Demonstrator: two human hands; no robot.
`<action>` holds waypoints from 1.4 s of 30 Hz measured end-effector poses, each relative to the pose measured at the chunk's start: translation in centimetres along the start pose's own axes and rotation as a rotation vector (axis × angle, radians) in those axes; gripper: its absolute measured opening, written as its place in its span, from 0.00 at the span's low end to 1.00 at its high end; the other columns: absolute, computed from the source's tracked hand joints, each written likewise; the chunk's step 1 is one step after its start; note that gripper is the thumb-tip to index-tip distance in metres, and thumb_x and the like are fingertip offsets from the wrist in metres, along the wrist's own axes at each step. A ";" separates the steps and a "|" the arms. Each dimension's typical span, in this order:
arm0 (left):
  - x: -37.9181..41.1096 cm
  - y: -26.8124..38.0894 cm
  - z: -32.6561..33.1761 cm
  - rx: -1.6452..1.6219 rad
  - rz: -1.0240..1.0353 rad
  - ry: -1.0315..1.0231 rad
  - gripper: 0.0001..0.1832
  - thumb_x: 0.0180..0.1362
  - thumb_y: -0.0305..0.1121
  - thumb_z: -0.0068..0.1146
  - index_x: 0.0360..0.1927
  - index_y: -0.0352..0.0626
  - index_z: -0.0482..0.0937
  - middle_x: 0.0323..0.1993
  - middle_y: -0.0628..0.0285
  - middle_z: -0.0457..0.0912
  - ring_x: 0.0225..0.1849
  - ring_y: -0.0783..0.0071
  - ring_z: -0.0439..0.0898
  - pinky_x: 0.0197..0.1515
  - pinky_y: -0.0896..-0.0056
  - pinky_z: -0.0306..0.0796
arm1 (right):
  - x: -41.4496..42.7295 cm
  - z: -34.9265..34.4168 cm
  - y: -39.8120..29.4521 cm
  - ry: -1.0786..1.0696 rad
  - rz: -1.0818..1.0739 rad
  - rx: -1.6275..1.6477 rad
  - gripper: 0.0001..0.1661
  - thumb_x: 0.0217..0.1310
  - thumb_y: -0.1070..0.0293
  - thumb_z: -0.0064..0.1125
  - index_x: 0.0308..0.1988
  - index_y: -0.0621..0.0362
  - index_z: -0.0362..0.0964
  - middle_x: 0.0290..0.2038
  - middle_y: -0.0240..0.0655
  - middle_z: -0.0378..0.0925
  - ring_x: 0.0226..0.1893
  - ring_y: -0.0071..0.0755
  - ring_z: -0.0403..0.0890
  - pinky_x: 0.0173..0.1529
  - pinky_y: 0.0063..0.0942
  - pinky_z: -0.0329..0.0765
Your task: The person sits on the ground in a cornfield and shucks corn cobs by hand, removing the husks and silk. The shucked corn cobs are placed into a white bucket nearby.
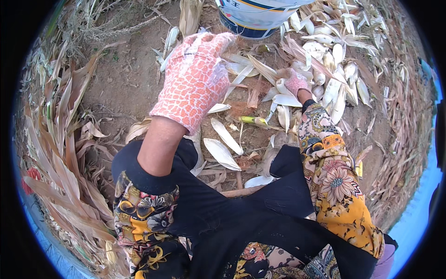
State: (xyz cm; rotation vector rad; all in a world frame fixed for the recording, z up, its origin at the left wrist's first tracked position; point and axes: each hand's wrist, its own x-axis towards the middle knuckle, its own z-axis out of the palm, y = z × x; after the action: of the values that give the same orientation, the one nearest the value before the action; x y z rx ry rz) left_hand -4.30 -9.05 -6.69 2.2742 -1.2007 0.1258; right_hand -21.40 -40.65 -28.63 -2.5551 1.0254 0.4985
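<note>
My left hand (195, 78), in an orange-pink knit glove with a white crackled coating, hangs over the soil just left of a bucket. Its back faces me, and its fingertips are bent out of sight. Lower and farther to the right, my right hand (297, 81) wears a similar glove and reaches into a heap of corn ears in pale husks (332, 90). Husk leaves hide its fingers, so its grip is unclear. Loose husk leaves (221, 153) and a short green-yellow stalk piece (253, 120) lie on the ground between my arms.
A white and dark blue plastic bucket (249, 22) with a wire handle and printed writing stands ahead. Dry corn stalks and leaves (66, 153) are piled along the left. More dry leaves (400, 139) cover the right side. My dark-clothed knees frame the near ground.
</note>
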 end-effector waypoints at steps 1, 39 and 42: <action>0.1 0.1 -0.8 -0.078 -0.121 -0.071 0.16 0.53 0.32 0.54 0.48 0.50 0.79 0.26 0.57 0.82 0.28 0.61 0.81 0.38 0.64 0.75 | 0.3 2.2 0.5 -0.067 -0.063 -0.024 0.38 0.50 0.65 0.58 0.62 0.56 0.59 0.57 0.53 0.68 0.59 0.52 0.69 0.63 0.39 0.66; -1.1 5.3 4.0 -1.263 -0.345 -0.420 0.31 0.49 0.38 0.68 0.56 0.40 0.71 0.48 0.60 0.78 0.47 0.73 0.78 0.50 0.68 0.72 | -16.0 -16.6 -13.4 -0.091 -0.451 0.806 0.22 0.56 0.54 0.63 0.36 0.65 0.77 0.26 0.33 0.78 0.24 0.22 0.77 0.27 0.25 0.74; -1.3 4.5 5.9 -1.060 -0.333 -0.373 0.31 0.48 0.36 0.69 0.56 0.40 0.71 0.47 0.60 0.79 0.46 0.73 0.78 0.50 0.68 0.72 | -14.5 -16.1 -12.5 0.160 -0.735 0.424 0.23 0.54 0.53 0.64 0.33 0.66 0.77 0.22 0.34 0.77 0.22 0.22 0.77 0.26 0.26 0.73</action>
State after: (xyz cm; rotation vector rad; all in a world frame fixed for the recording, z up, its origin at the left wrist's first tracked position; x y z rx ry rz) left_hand -9.61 -13.12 -10.10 1.5049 -0.7292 -0.8814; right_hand -19.31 -30.55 -5.85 -2.3666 0.1456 -0.1161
